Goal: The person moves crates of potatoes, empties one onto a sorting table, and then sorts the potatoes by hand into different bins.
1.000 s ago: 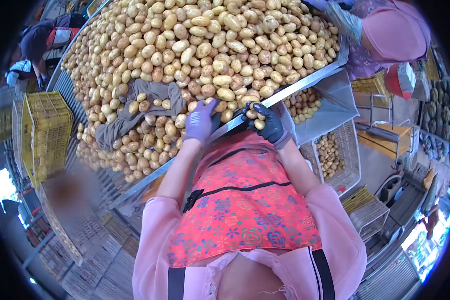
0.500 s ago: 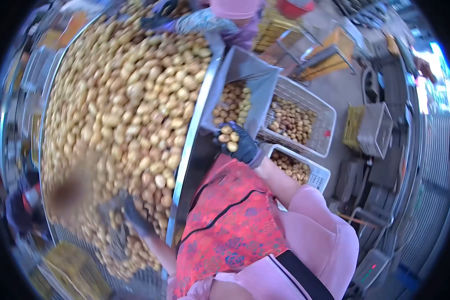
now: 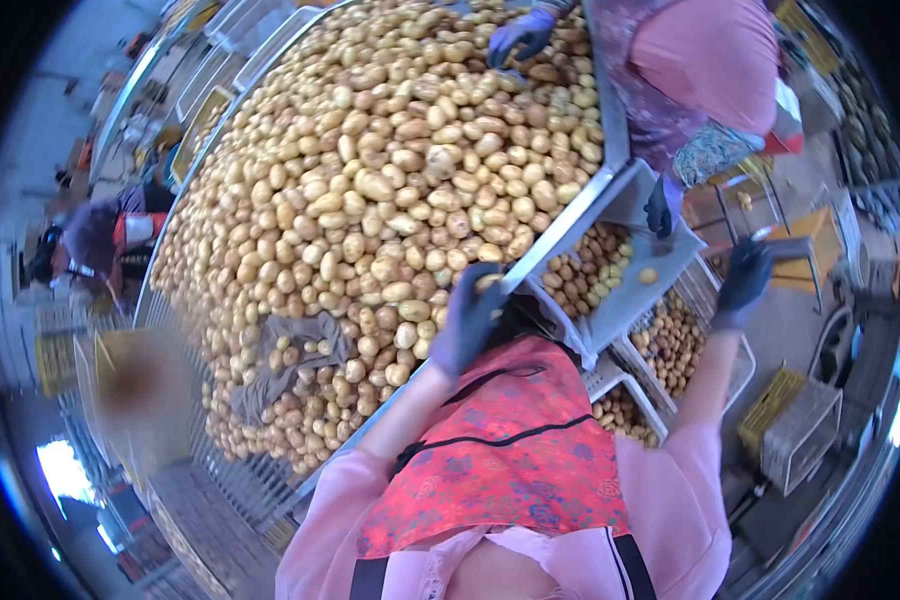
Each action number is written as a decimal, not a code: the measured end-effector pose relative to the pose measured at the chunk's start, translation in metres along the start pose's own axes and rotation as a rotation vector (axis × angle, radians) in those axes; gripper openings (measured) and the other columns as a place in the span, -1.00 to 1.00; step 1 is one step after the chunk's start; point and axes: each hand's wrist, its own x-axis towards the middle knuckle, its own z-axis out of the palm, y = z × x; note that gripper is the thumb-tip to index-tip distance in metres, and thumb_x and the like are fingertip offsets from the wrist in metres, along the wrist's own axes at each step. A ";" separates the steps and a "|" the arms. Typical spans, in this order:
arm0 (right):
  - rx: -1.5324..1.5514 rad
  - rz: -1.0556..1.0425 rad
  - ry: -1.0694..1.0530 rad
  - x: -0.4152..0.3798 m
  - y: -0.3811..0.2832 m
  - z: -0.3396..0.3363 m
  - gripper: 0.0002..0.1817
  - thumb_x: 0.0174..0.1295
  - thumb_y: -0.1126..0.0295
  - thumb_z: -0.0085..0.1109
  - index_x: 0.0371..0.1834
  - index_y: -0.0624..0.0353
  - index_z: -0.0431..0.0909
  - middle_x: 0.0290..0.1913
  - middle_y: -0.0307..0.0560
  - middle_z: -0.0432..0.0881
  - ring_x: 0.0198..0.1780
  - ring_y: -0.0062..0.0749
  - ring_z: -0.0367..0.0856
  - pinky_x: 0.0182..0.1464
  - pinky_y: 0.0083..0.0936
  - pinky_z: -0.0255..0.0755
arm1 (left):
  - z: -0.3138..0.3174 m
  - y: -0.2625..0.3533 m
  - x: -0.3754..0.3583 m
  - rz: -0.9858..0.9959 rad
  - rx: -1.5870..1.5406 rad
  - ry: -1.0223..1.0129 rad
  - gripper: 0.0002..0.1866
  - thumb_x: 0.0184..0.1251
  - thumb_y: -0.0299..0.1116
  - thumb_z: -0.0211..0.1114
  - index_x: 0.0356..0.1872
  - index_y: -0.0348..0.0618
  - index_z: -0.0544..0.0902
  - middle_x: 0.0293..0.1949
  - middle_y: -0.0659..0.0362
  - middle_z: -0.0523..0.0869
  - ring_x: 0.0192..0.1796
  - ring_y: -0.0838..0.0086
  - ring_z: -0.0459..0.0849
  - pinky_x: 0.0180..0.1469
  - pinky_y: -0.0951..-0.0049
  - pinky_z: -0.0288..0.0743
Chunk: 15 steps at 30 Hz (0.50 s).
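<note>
Close to the metal rim (image 3: 570, 215) of the sorting table, my left hand (image 3: 465, 325) in a dark glove has its fingers curled around a potato (image 3: 488, 283). A wide heap of potatoes (image 3: 370, 185) lies just beyond it. My right hand (image 3: 742, 285), also gloved, is stretched out to the right above the far side of a white crate (image 3: 740, 375) of smaller potatoes. Its back faces me, hiding the palm. Between my hands hangs a grey chute (image 3: 660, 285), with potatoes at its left side and a single one on its sloping face.
A co-worker in pink stands at the upper right, one gloved hand (image 3: 520, 38) over the heap, the other (image 3: 660, 208) by the chute. A grey cloth (image 3: 310, 345) lies on the potatoes. Another white crate (image 3: 625, 400) is at my front. Stacked crates (image 3: 790, 430) stand right.
My view has turned left. My left hand has come from the heap's near part to the rim. My right hand, which held several potatoes beside the chute, has reached out past it to the right.
</note>
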 end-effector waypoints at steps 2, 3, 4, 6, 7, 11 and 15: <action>-0.068 0.155 -0.230 -0.096 0.034 0.023 -0.59 0.44 0.09 -0.11 0.01 0.22 0.52 -0.08 -0.15 0.61 0.00 -0.47 0.54 0.18 -0.45 0.37 | 0.042 0.003 0.014 0.418 0.273 -0.002 -0.54 0.25 -0.29 0.26 0.13 -0.25 0.42 0.00 -0.06 0.53 0.06 0.07 0.54 0.03 0.26 0.45; -0.009 0.318 -0.240 -0.153 0.052 0.043 -0.59 0.43 0.04 -0.11 -0.07 0.16 0.56 -0.16 -0.19 0.62 -0.06 -0.44 0.55 0.17 -0.42 0.34 | 0.059 -0.002 0.020 0.700 0.362 -0.020 -0.48 0.22 -0.23 0.29 0.15 -0.25 0.41 0.04 -0.10 0.50 0.10 0.01 0.51 0.08 0.23 0.43; 0.203 0.537 -0.264 -0.173 0.066 0.042 -0.57 0.39 0.02 -0.09 -0.03 0.14 0.54 -0.10 -0.15 0.61 0.00 -0.38 0.53 0.21 -0.39 0.33 | 0.072 -0.010 0.022 0.697 0.609 -0.151 -0.42 0.18 -0.17 0.31 0.17 -0.23 0.40 0.08 -0.13 0.47 0.15 -0.03 0.46 0.15 0.17 0.38; 0.606 1.013 -0.157 -0.213 0.092 0.040 -0.51 0.31 -0.04 -0.05 0.05 0.11 0.50 0.04 -0.07 0.58 0.12 -0.27 0.50 0.29 -0.32 0.31 | 0.088 -0.024 0.019 0.729 0.938 -0.356 -0.33 0.10 -0.11 0.35 0.20 -0.23 0.37 0.16 -0.17 0.42 0.22 -0.10 0.39 0.25 0.06 0.29; 0.602 1.026 -0.172 -0.205 0.111 0.022 -0.51 0.31 -0.04 -0.05 0.05 0.11 0.50 0.04 -0.07 0.58 0.12 -0.27 0.50 0.29 -0.32 0.31 | 0.090 -0.028 0.017 0.779 1.023 -0.423 -0.29 0.06 -0.11 0.37 0.21 -0.24 0.37 0.19 -0.18 0.40 0.25 -0.13 0.36 0.29 0.01 0.25; 0.389 0.537 -0.390 -0.130 0.119 -0.076 -0.53 0.18 0.03 0.09 -0.01 0.18 0.50 -0.07 -0.04 0.61 0.05 -0.18 0.53 0.19 -0.30 0.38 | 0.052 -0.035 0.019 0.632 0.945 -0.367 -0.28 0.12 -0.17 0.34 0.31 -0.17 0.31 0.16 -0.17 0.40 0.26 -0.10 0.35 0.28 0.08 0.28; 0.364 0.402 -0.244 -0.070 0.119 -0.134 -0.55 0.23 0.10 0.07 0.03 0.21 0.46 -0.04 -0.03 0.60 0.02 -0.13 0.55 0.10 -0.26 0.42 | -0.038 -0.014 0.017 0.476 0.837 0.045 -0.37 0.15 -0.29 0.37 0.24 -0.27 0.37 0.15 -0.17 0.48 0.23 -0.06 0.42 0.28 0.14 0.32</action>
